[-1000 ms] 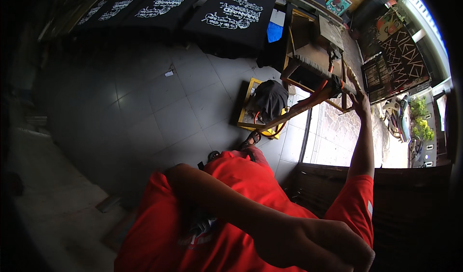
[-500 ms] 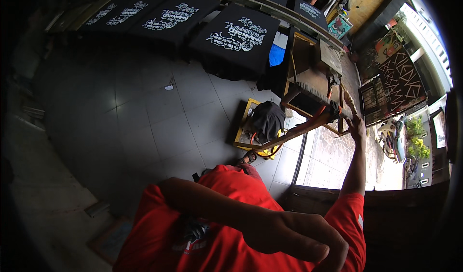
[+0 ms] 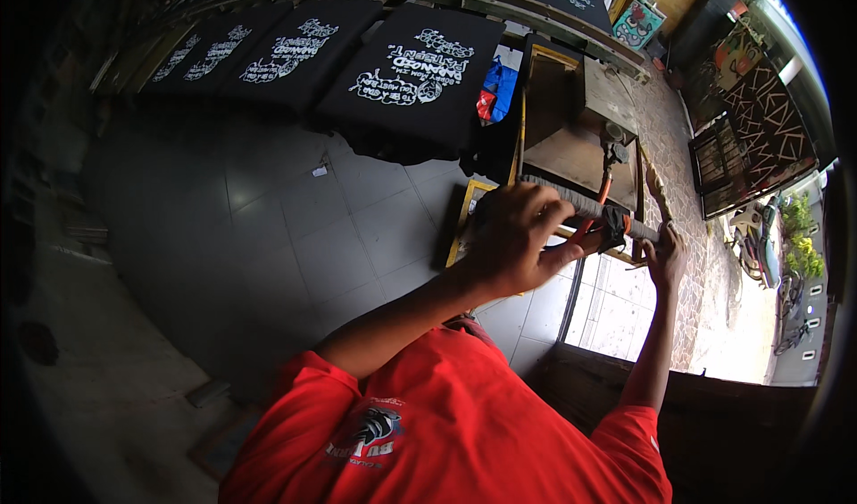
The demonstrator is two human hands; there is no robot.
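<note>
A bar wrapped in grey cord (image 3: 574,199) runs along the near side of a wooden-framed stand with a metal box (image 3: 610,102) on it. My right hand (image 3: 666,252) is closed round the bar's right end. At the bar's left part is my left hand (image 3: 518,245), its fingers bent but spread and its thumb stretched out apart from them. Whether those fingers touch the bar is unclear. Between the hands, a black cloth or tape wrap (image 3: 612,228) is bound round the bar, with an orange-red hose (image 3: 605,187) close by.
Black printed T-shirts (image 3: 411,75) lie flat in a row on boards along a long rail (image 3: 500,4). A yellow-edged frame (image 3: 461,223) stands on the grey tiled floor (image 3: 330,236), partly behind my left arm. Motorbikes (image 3: 757,245) are parked outside the doorway at right.
My left hand has come up from in front of my chest to the bar. The stand appears nearer and more upright in view. My right hand stays at the bar's end.
</note>
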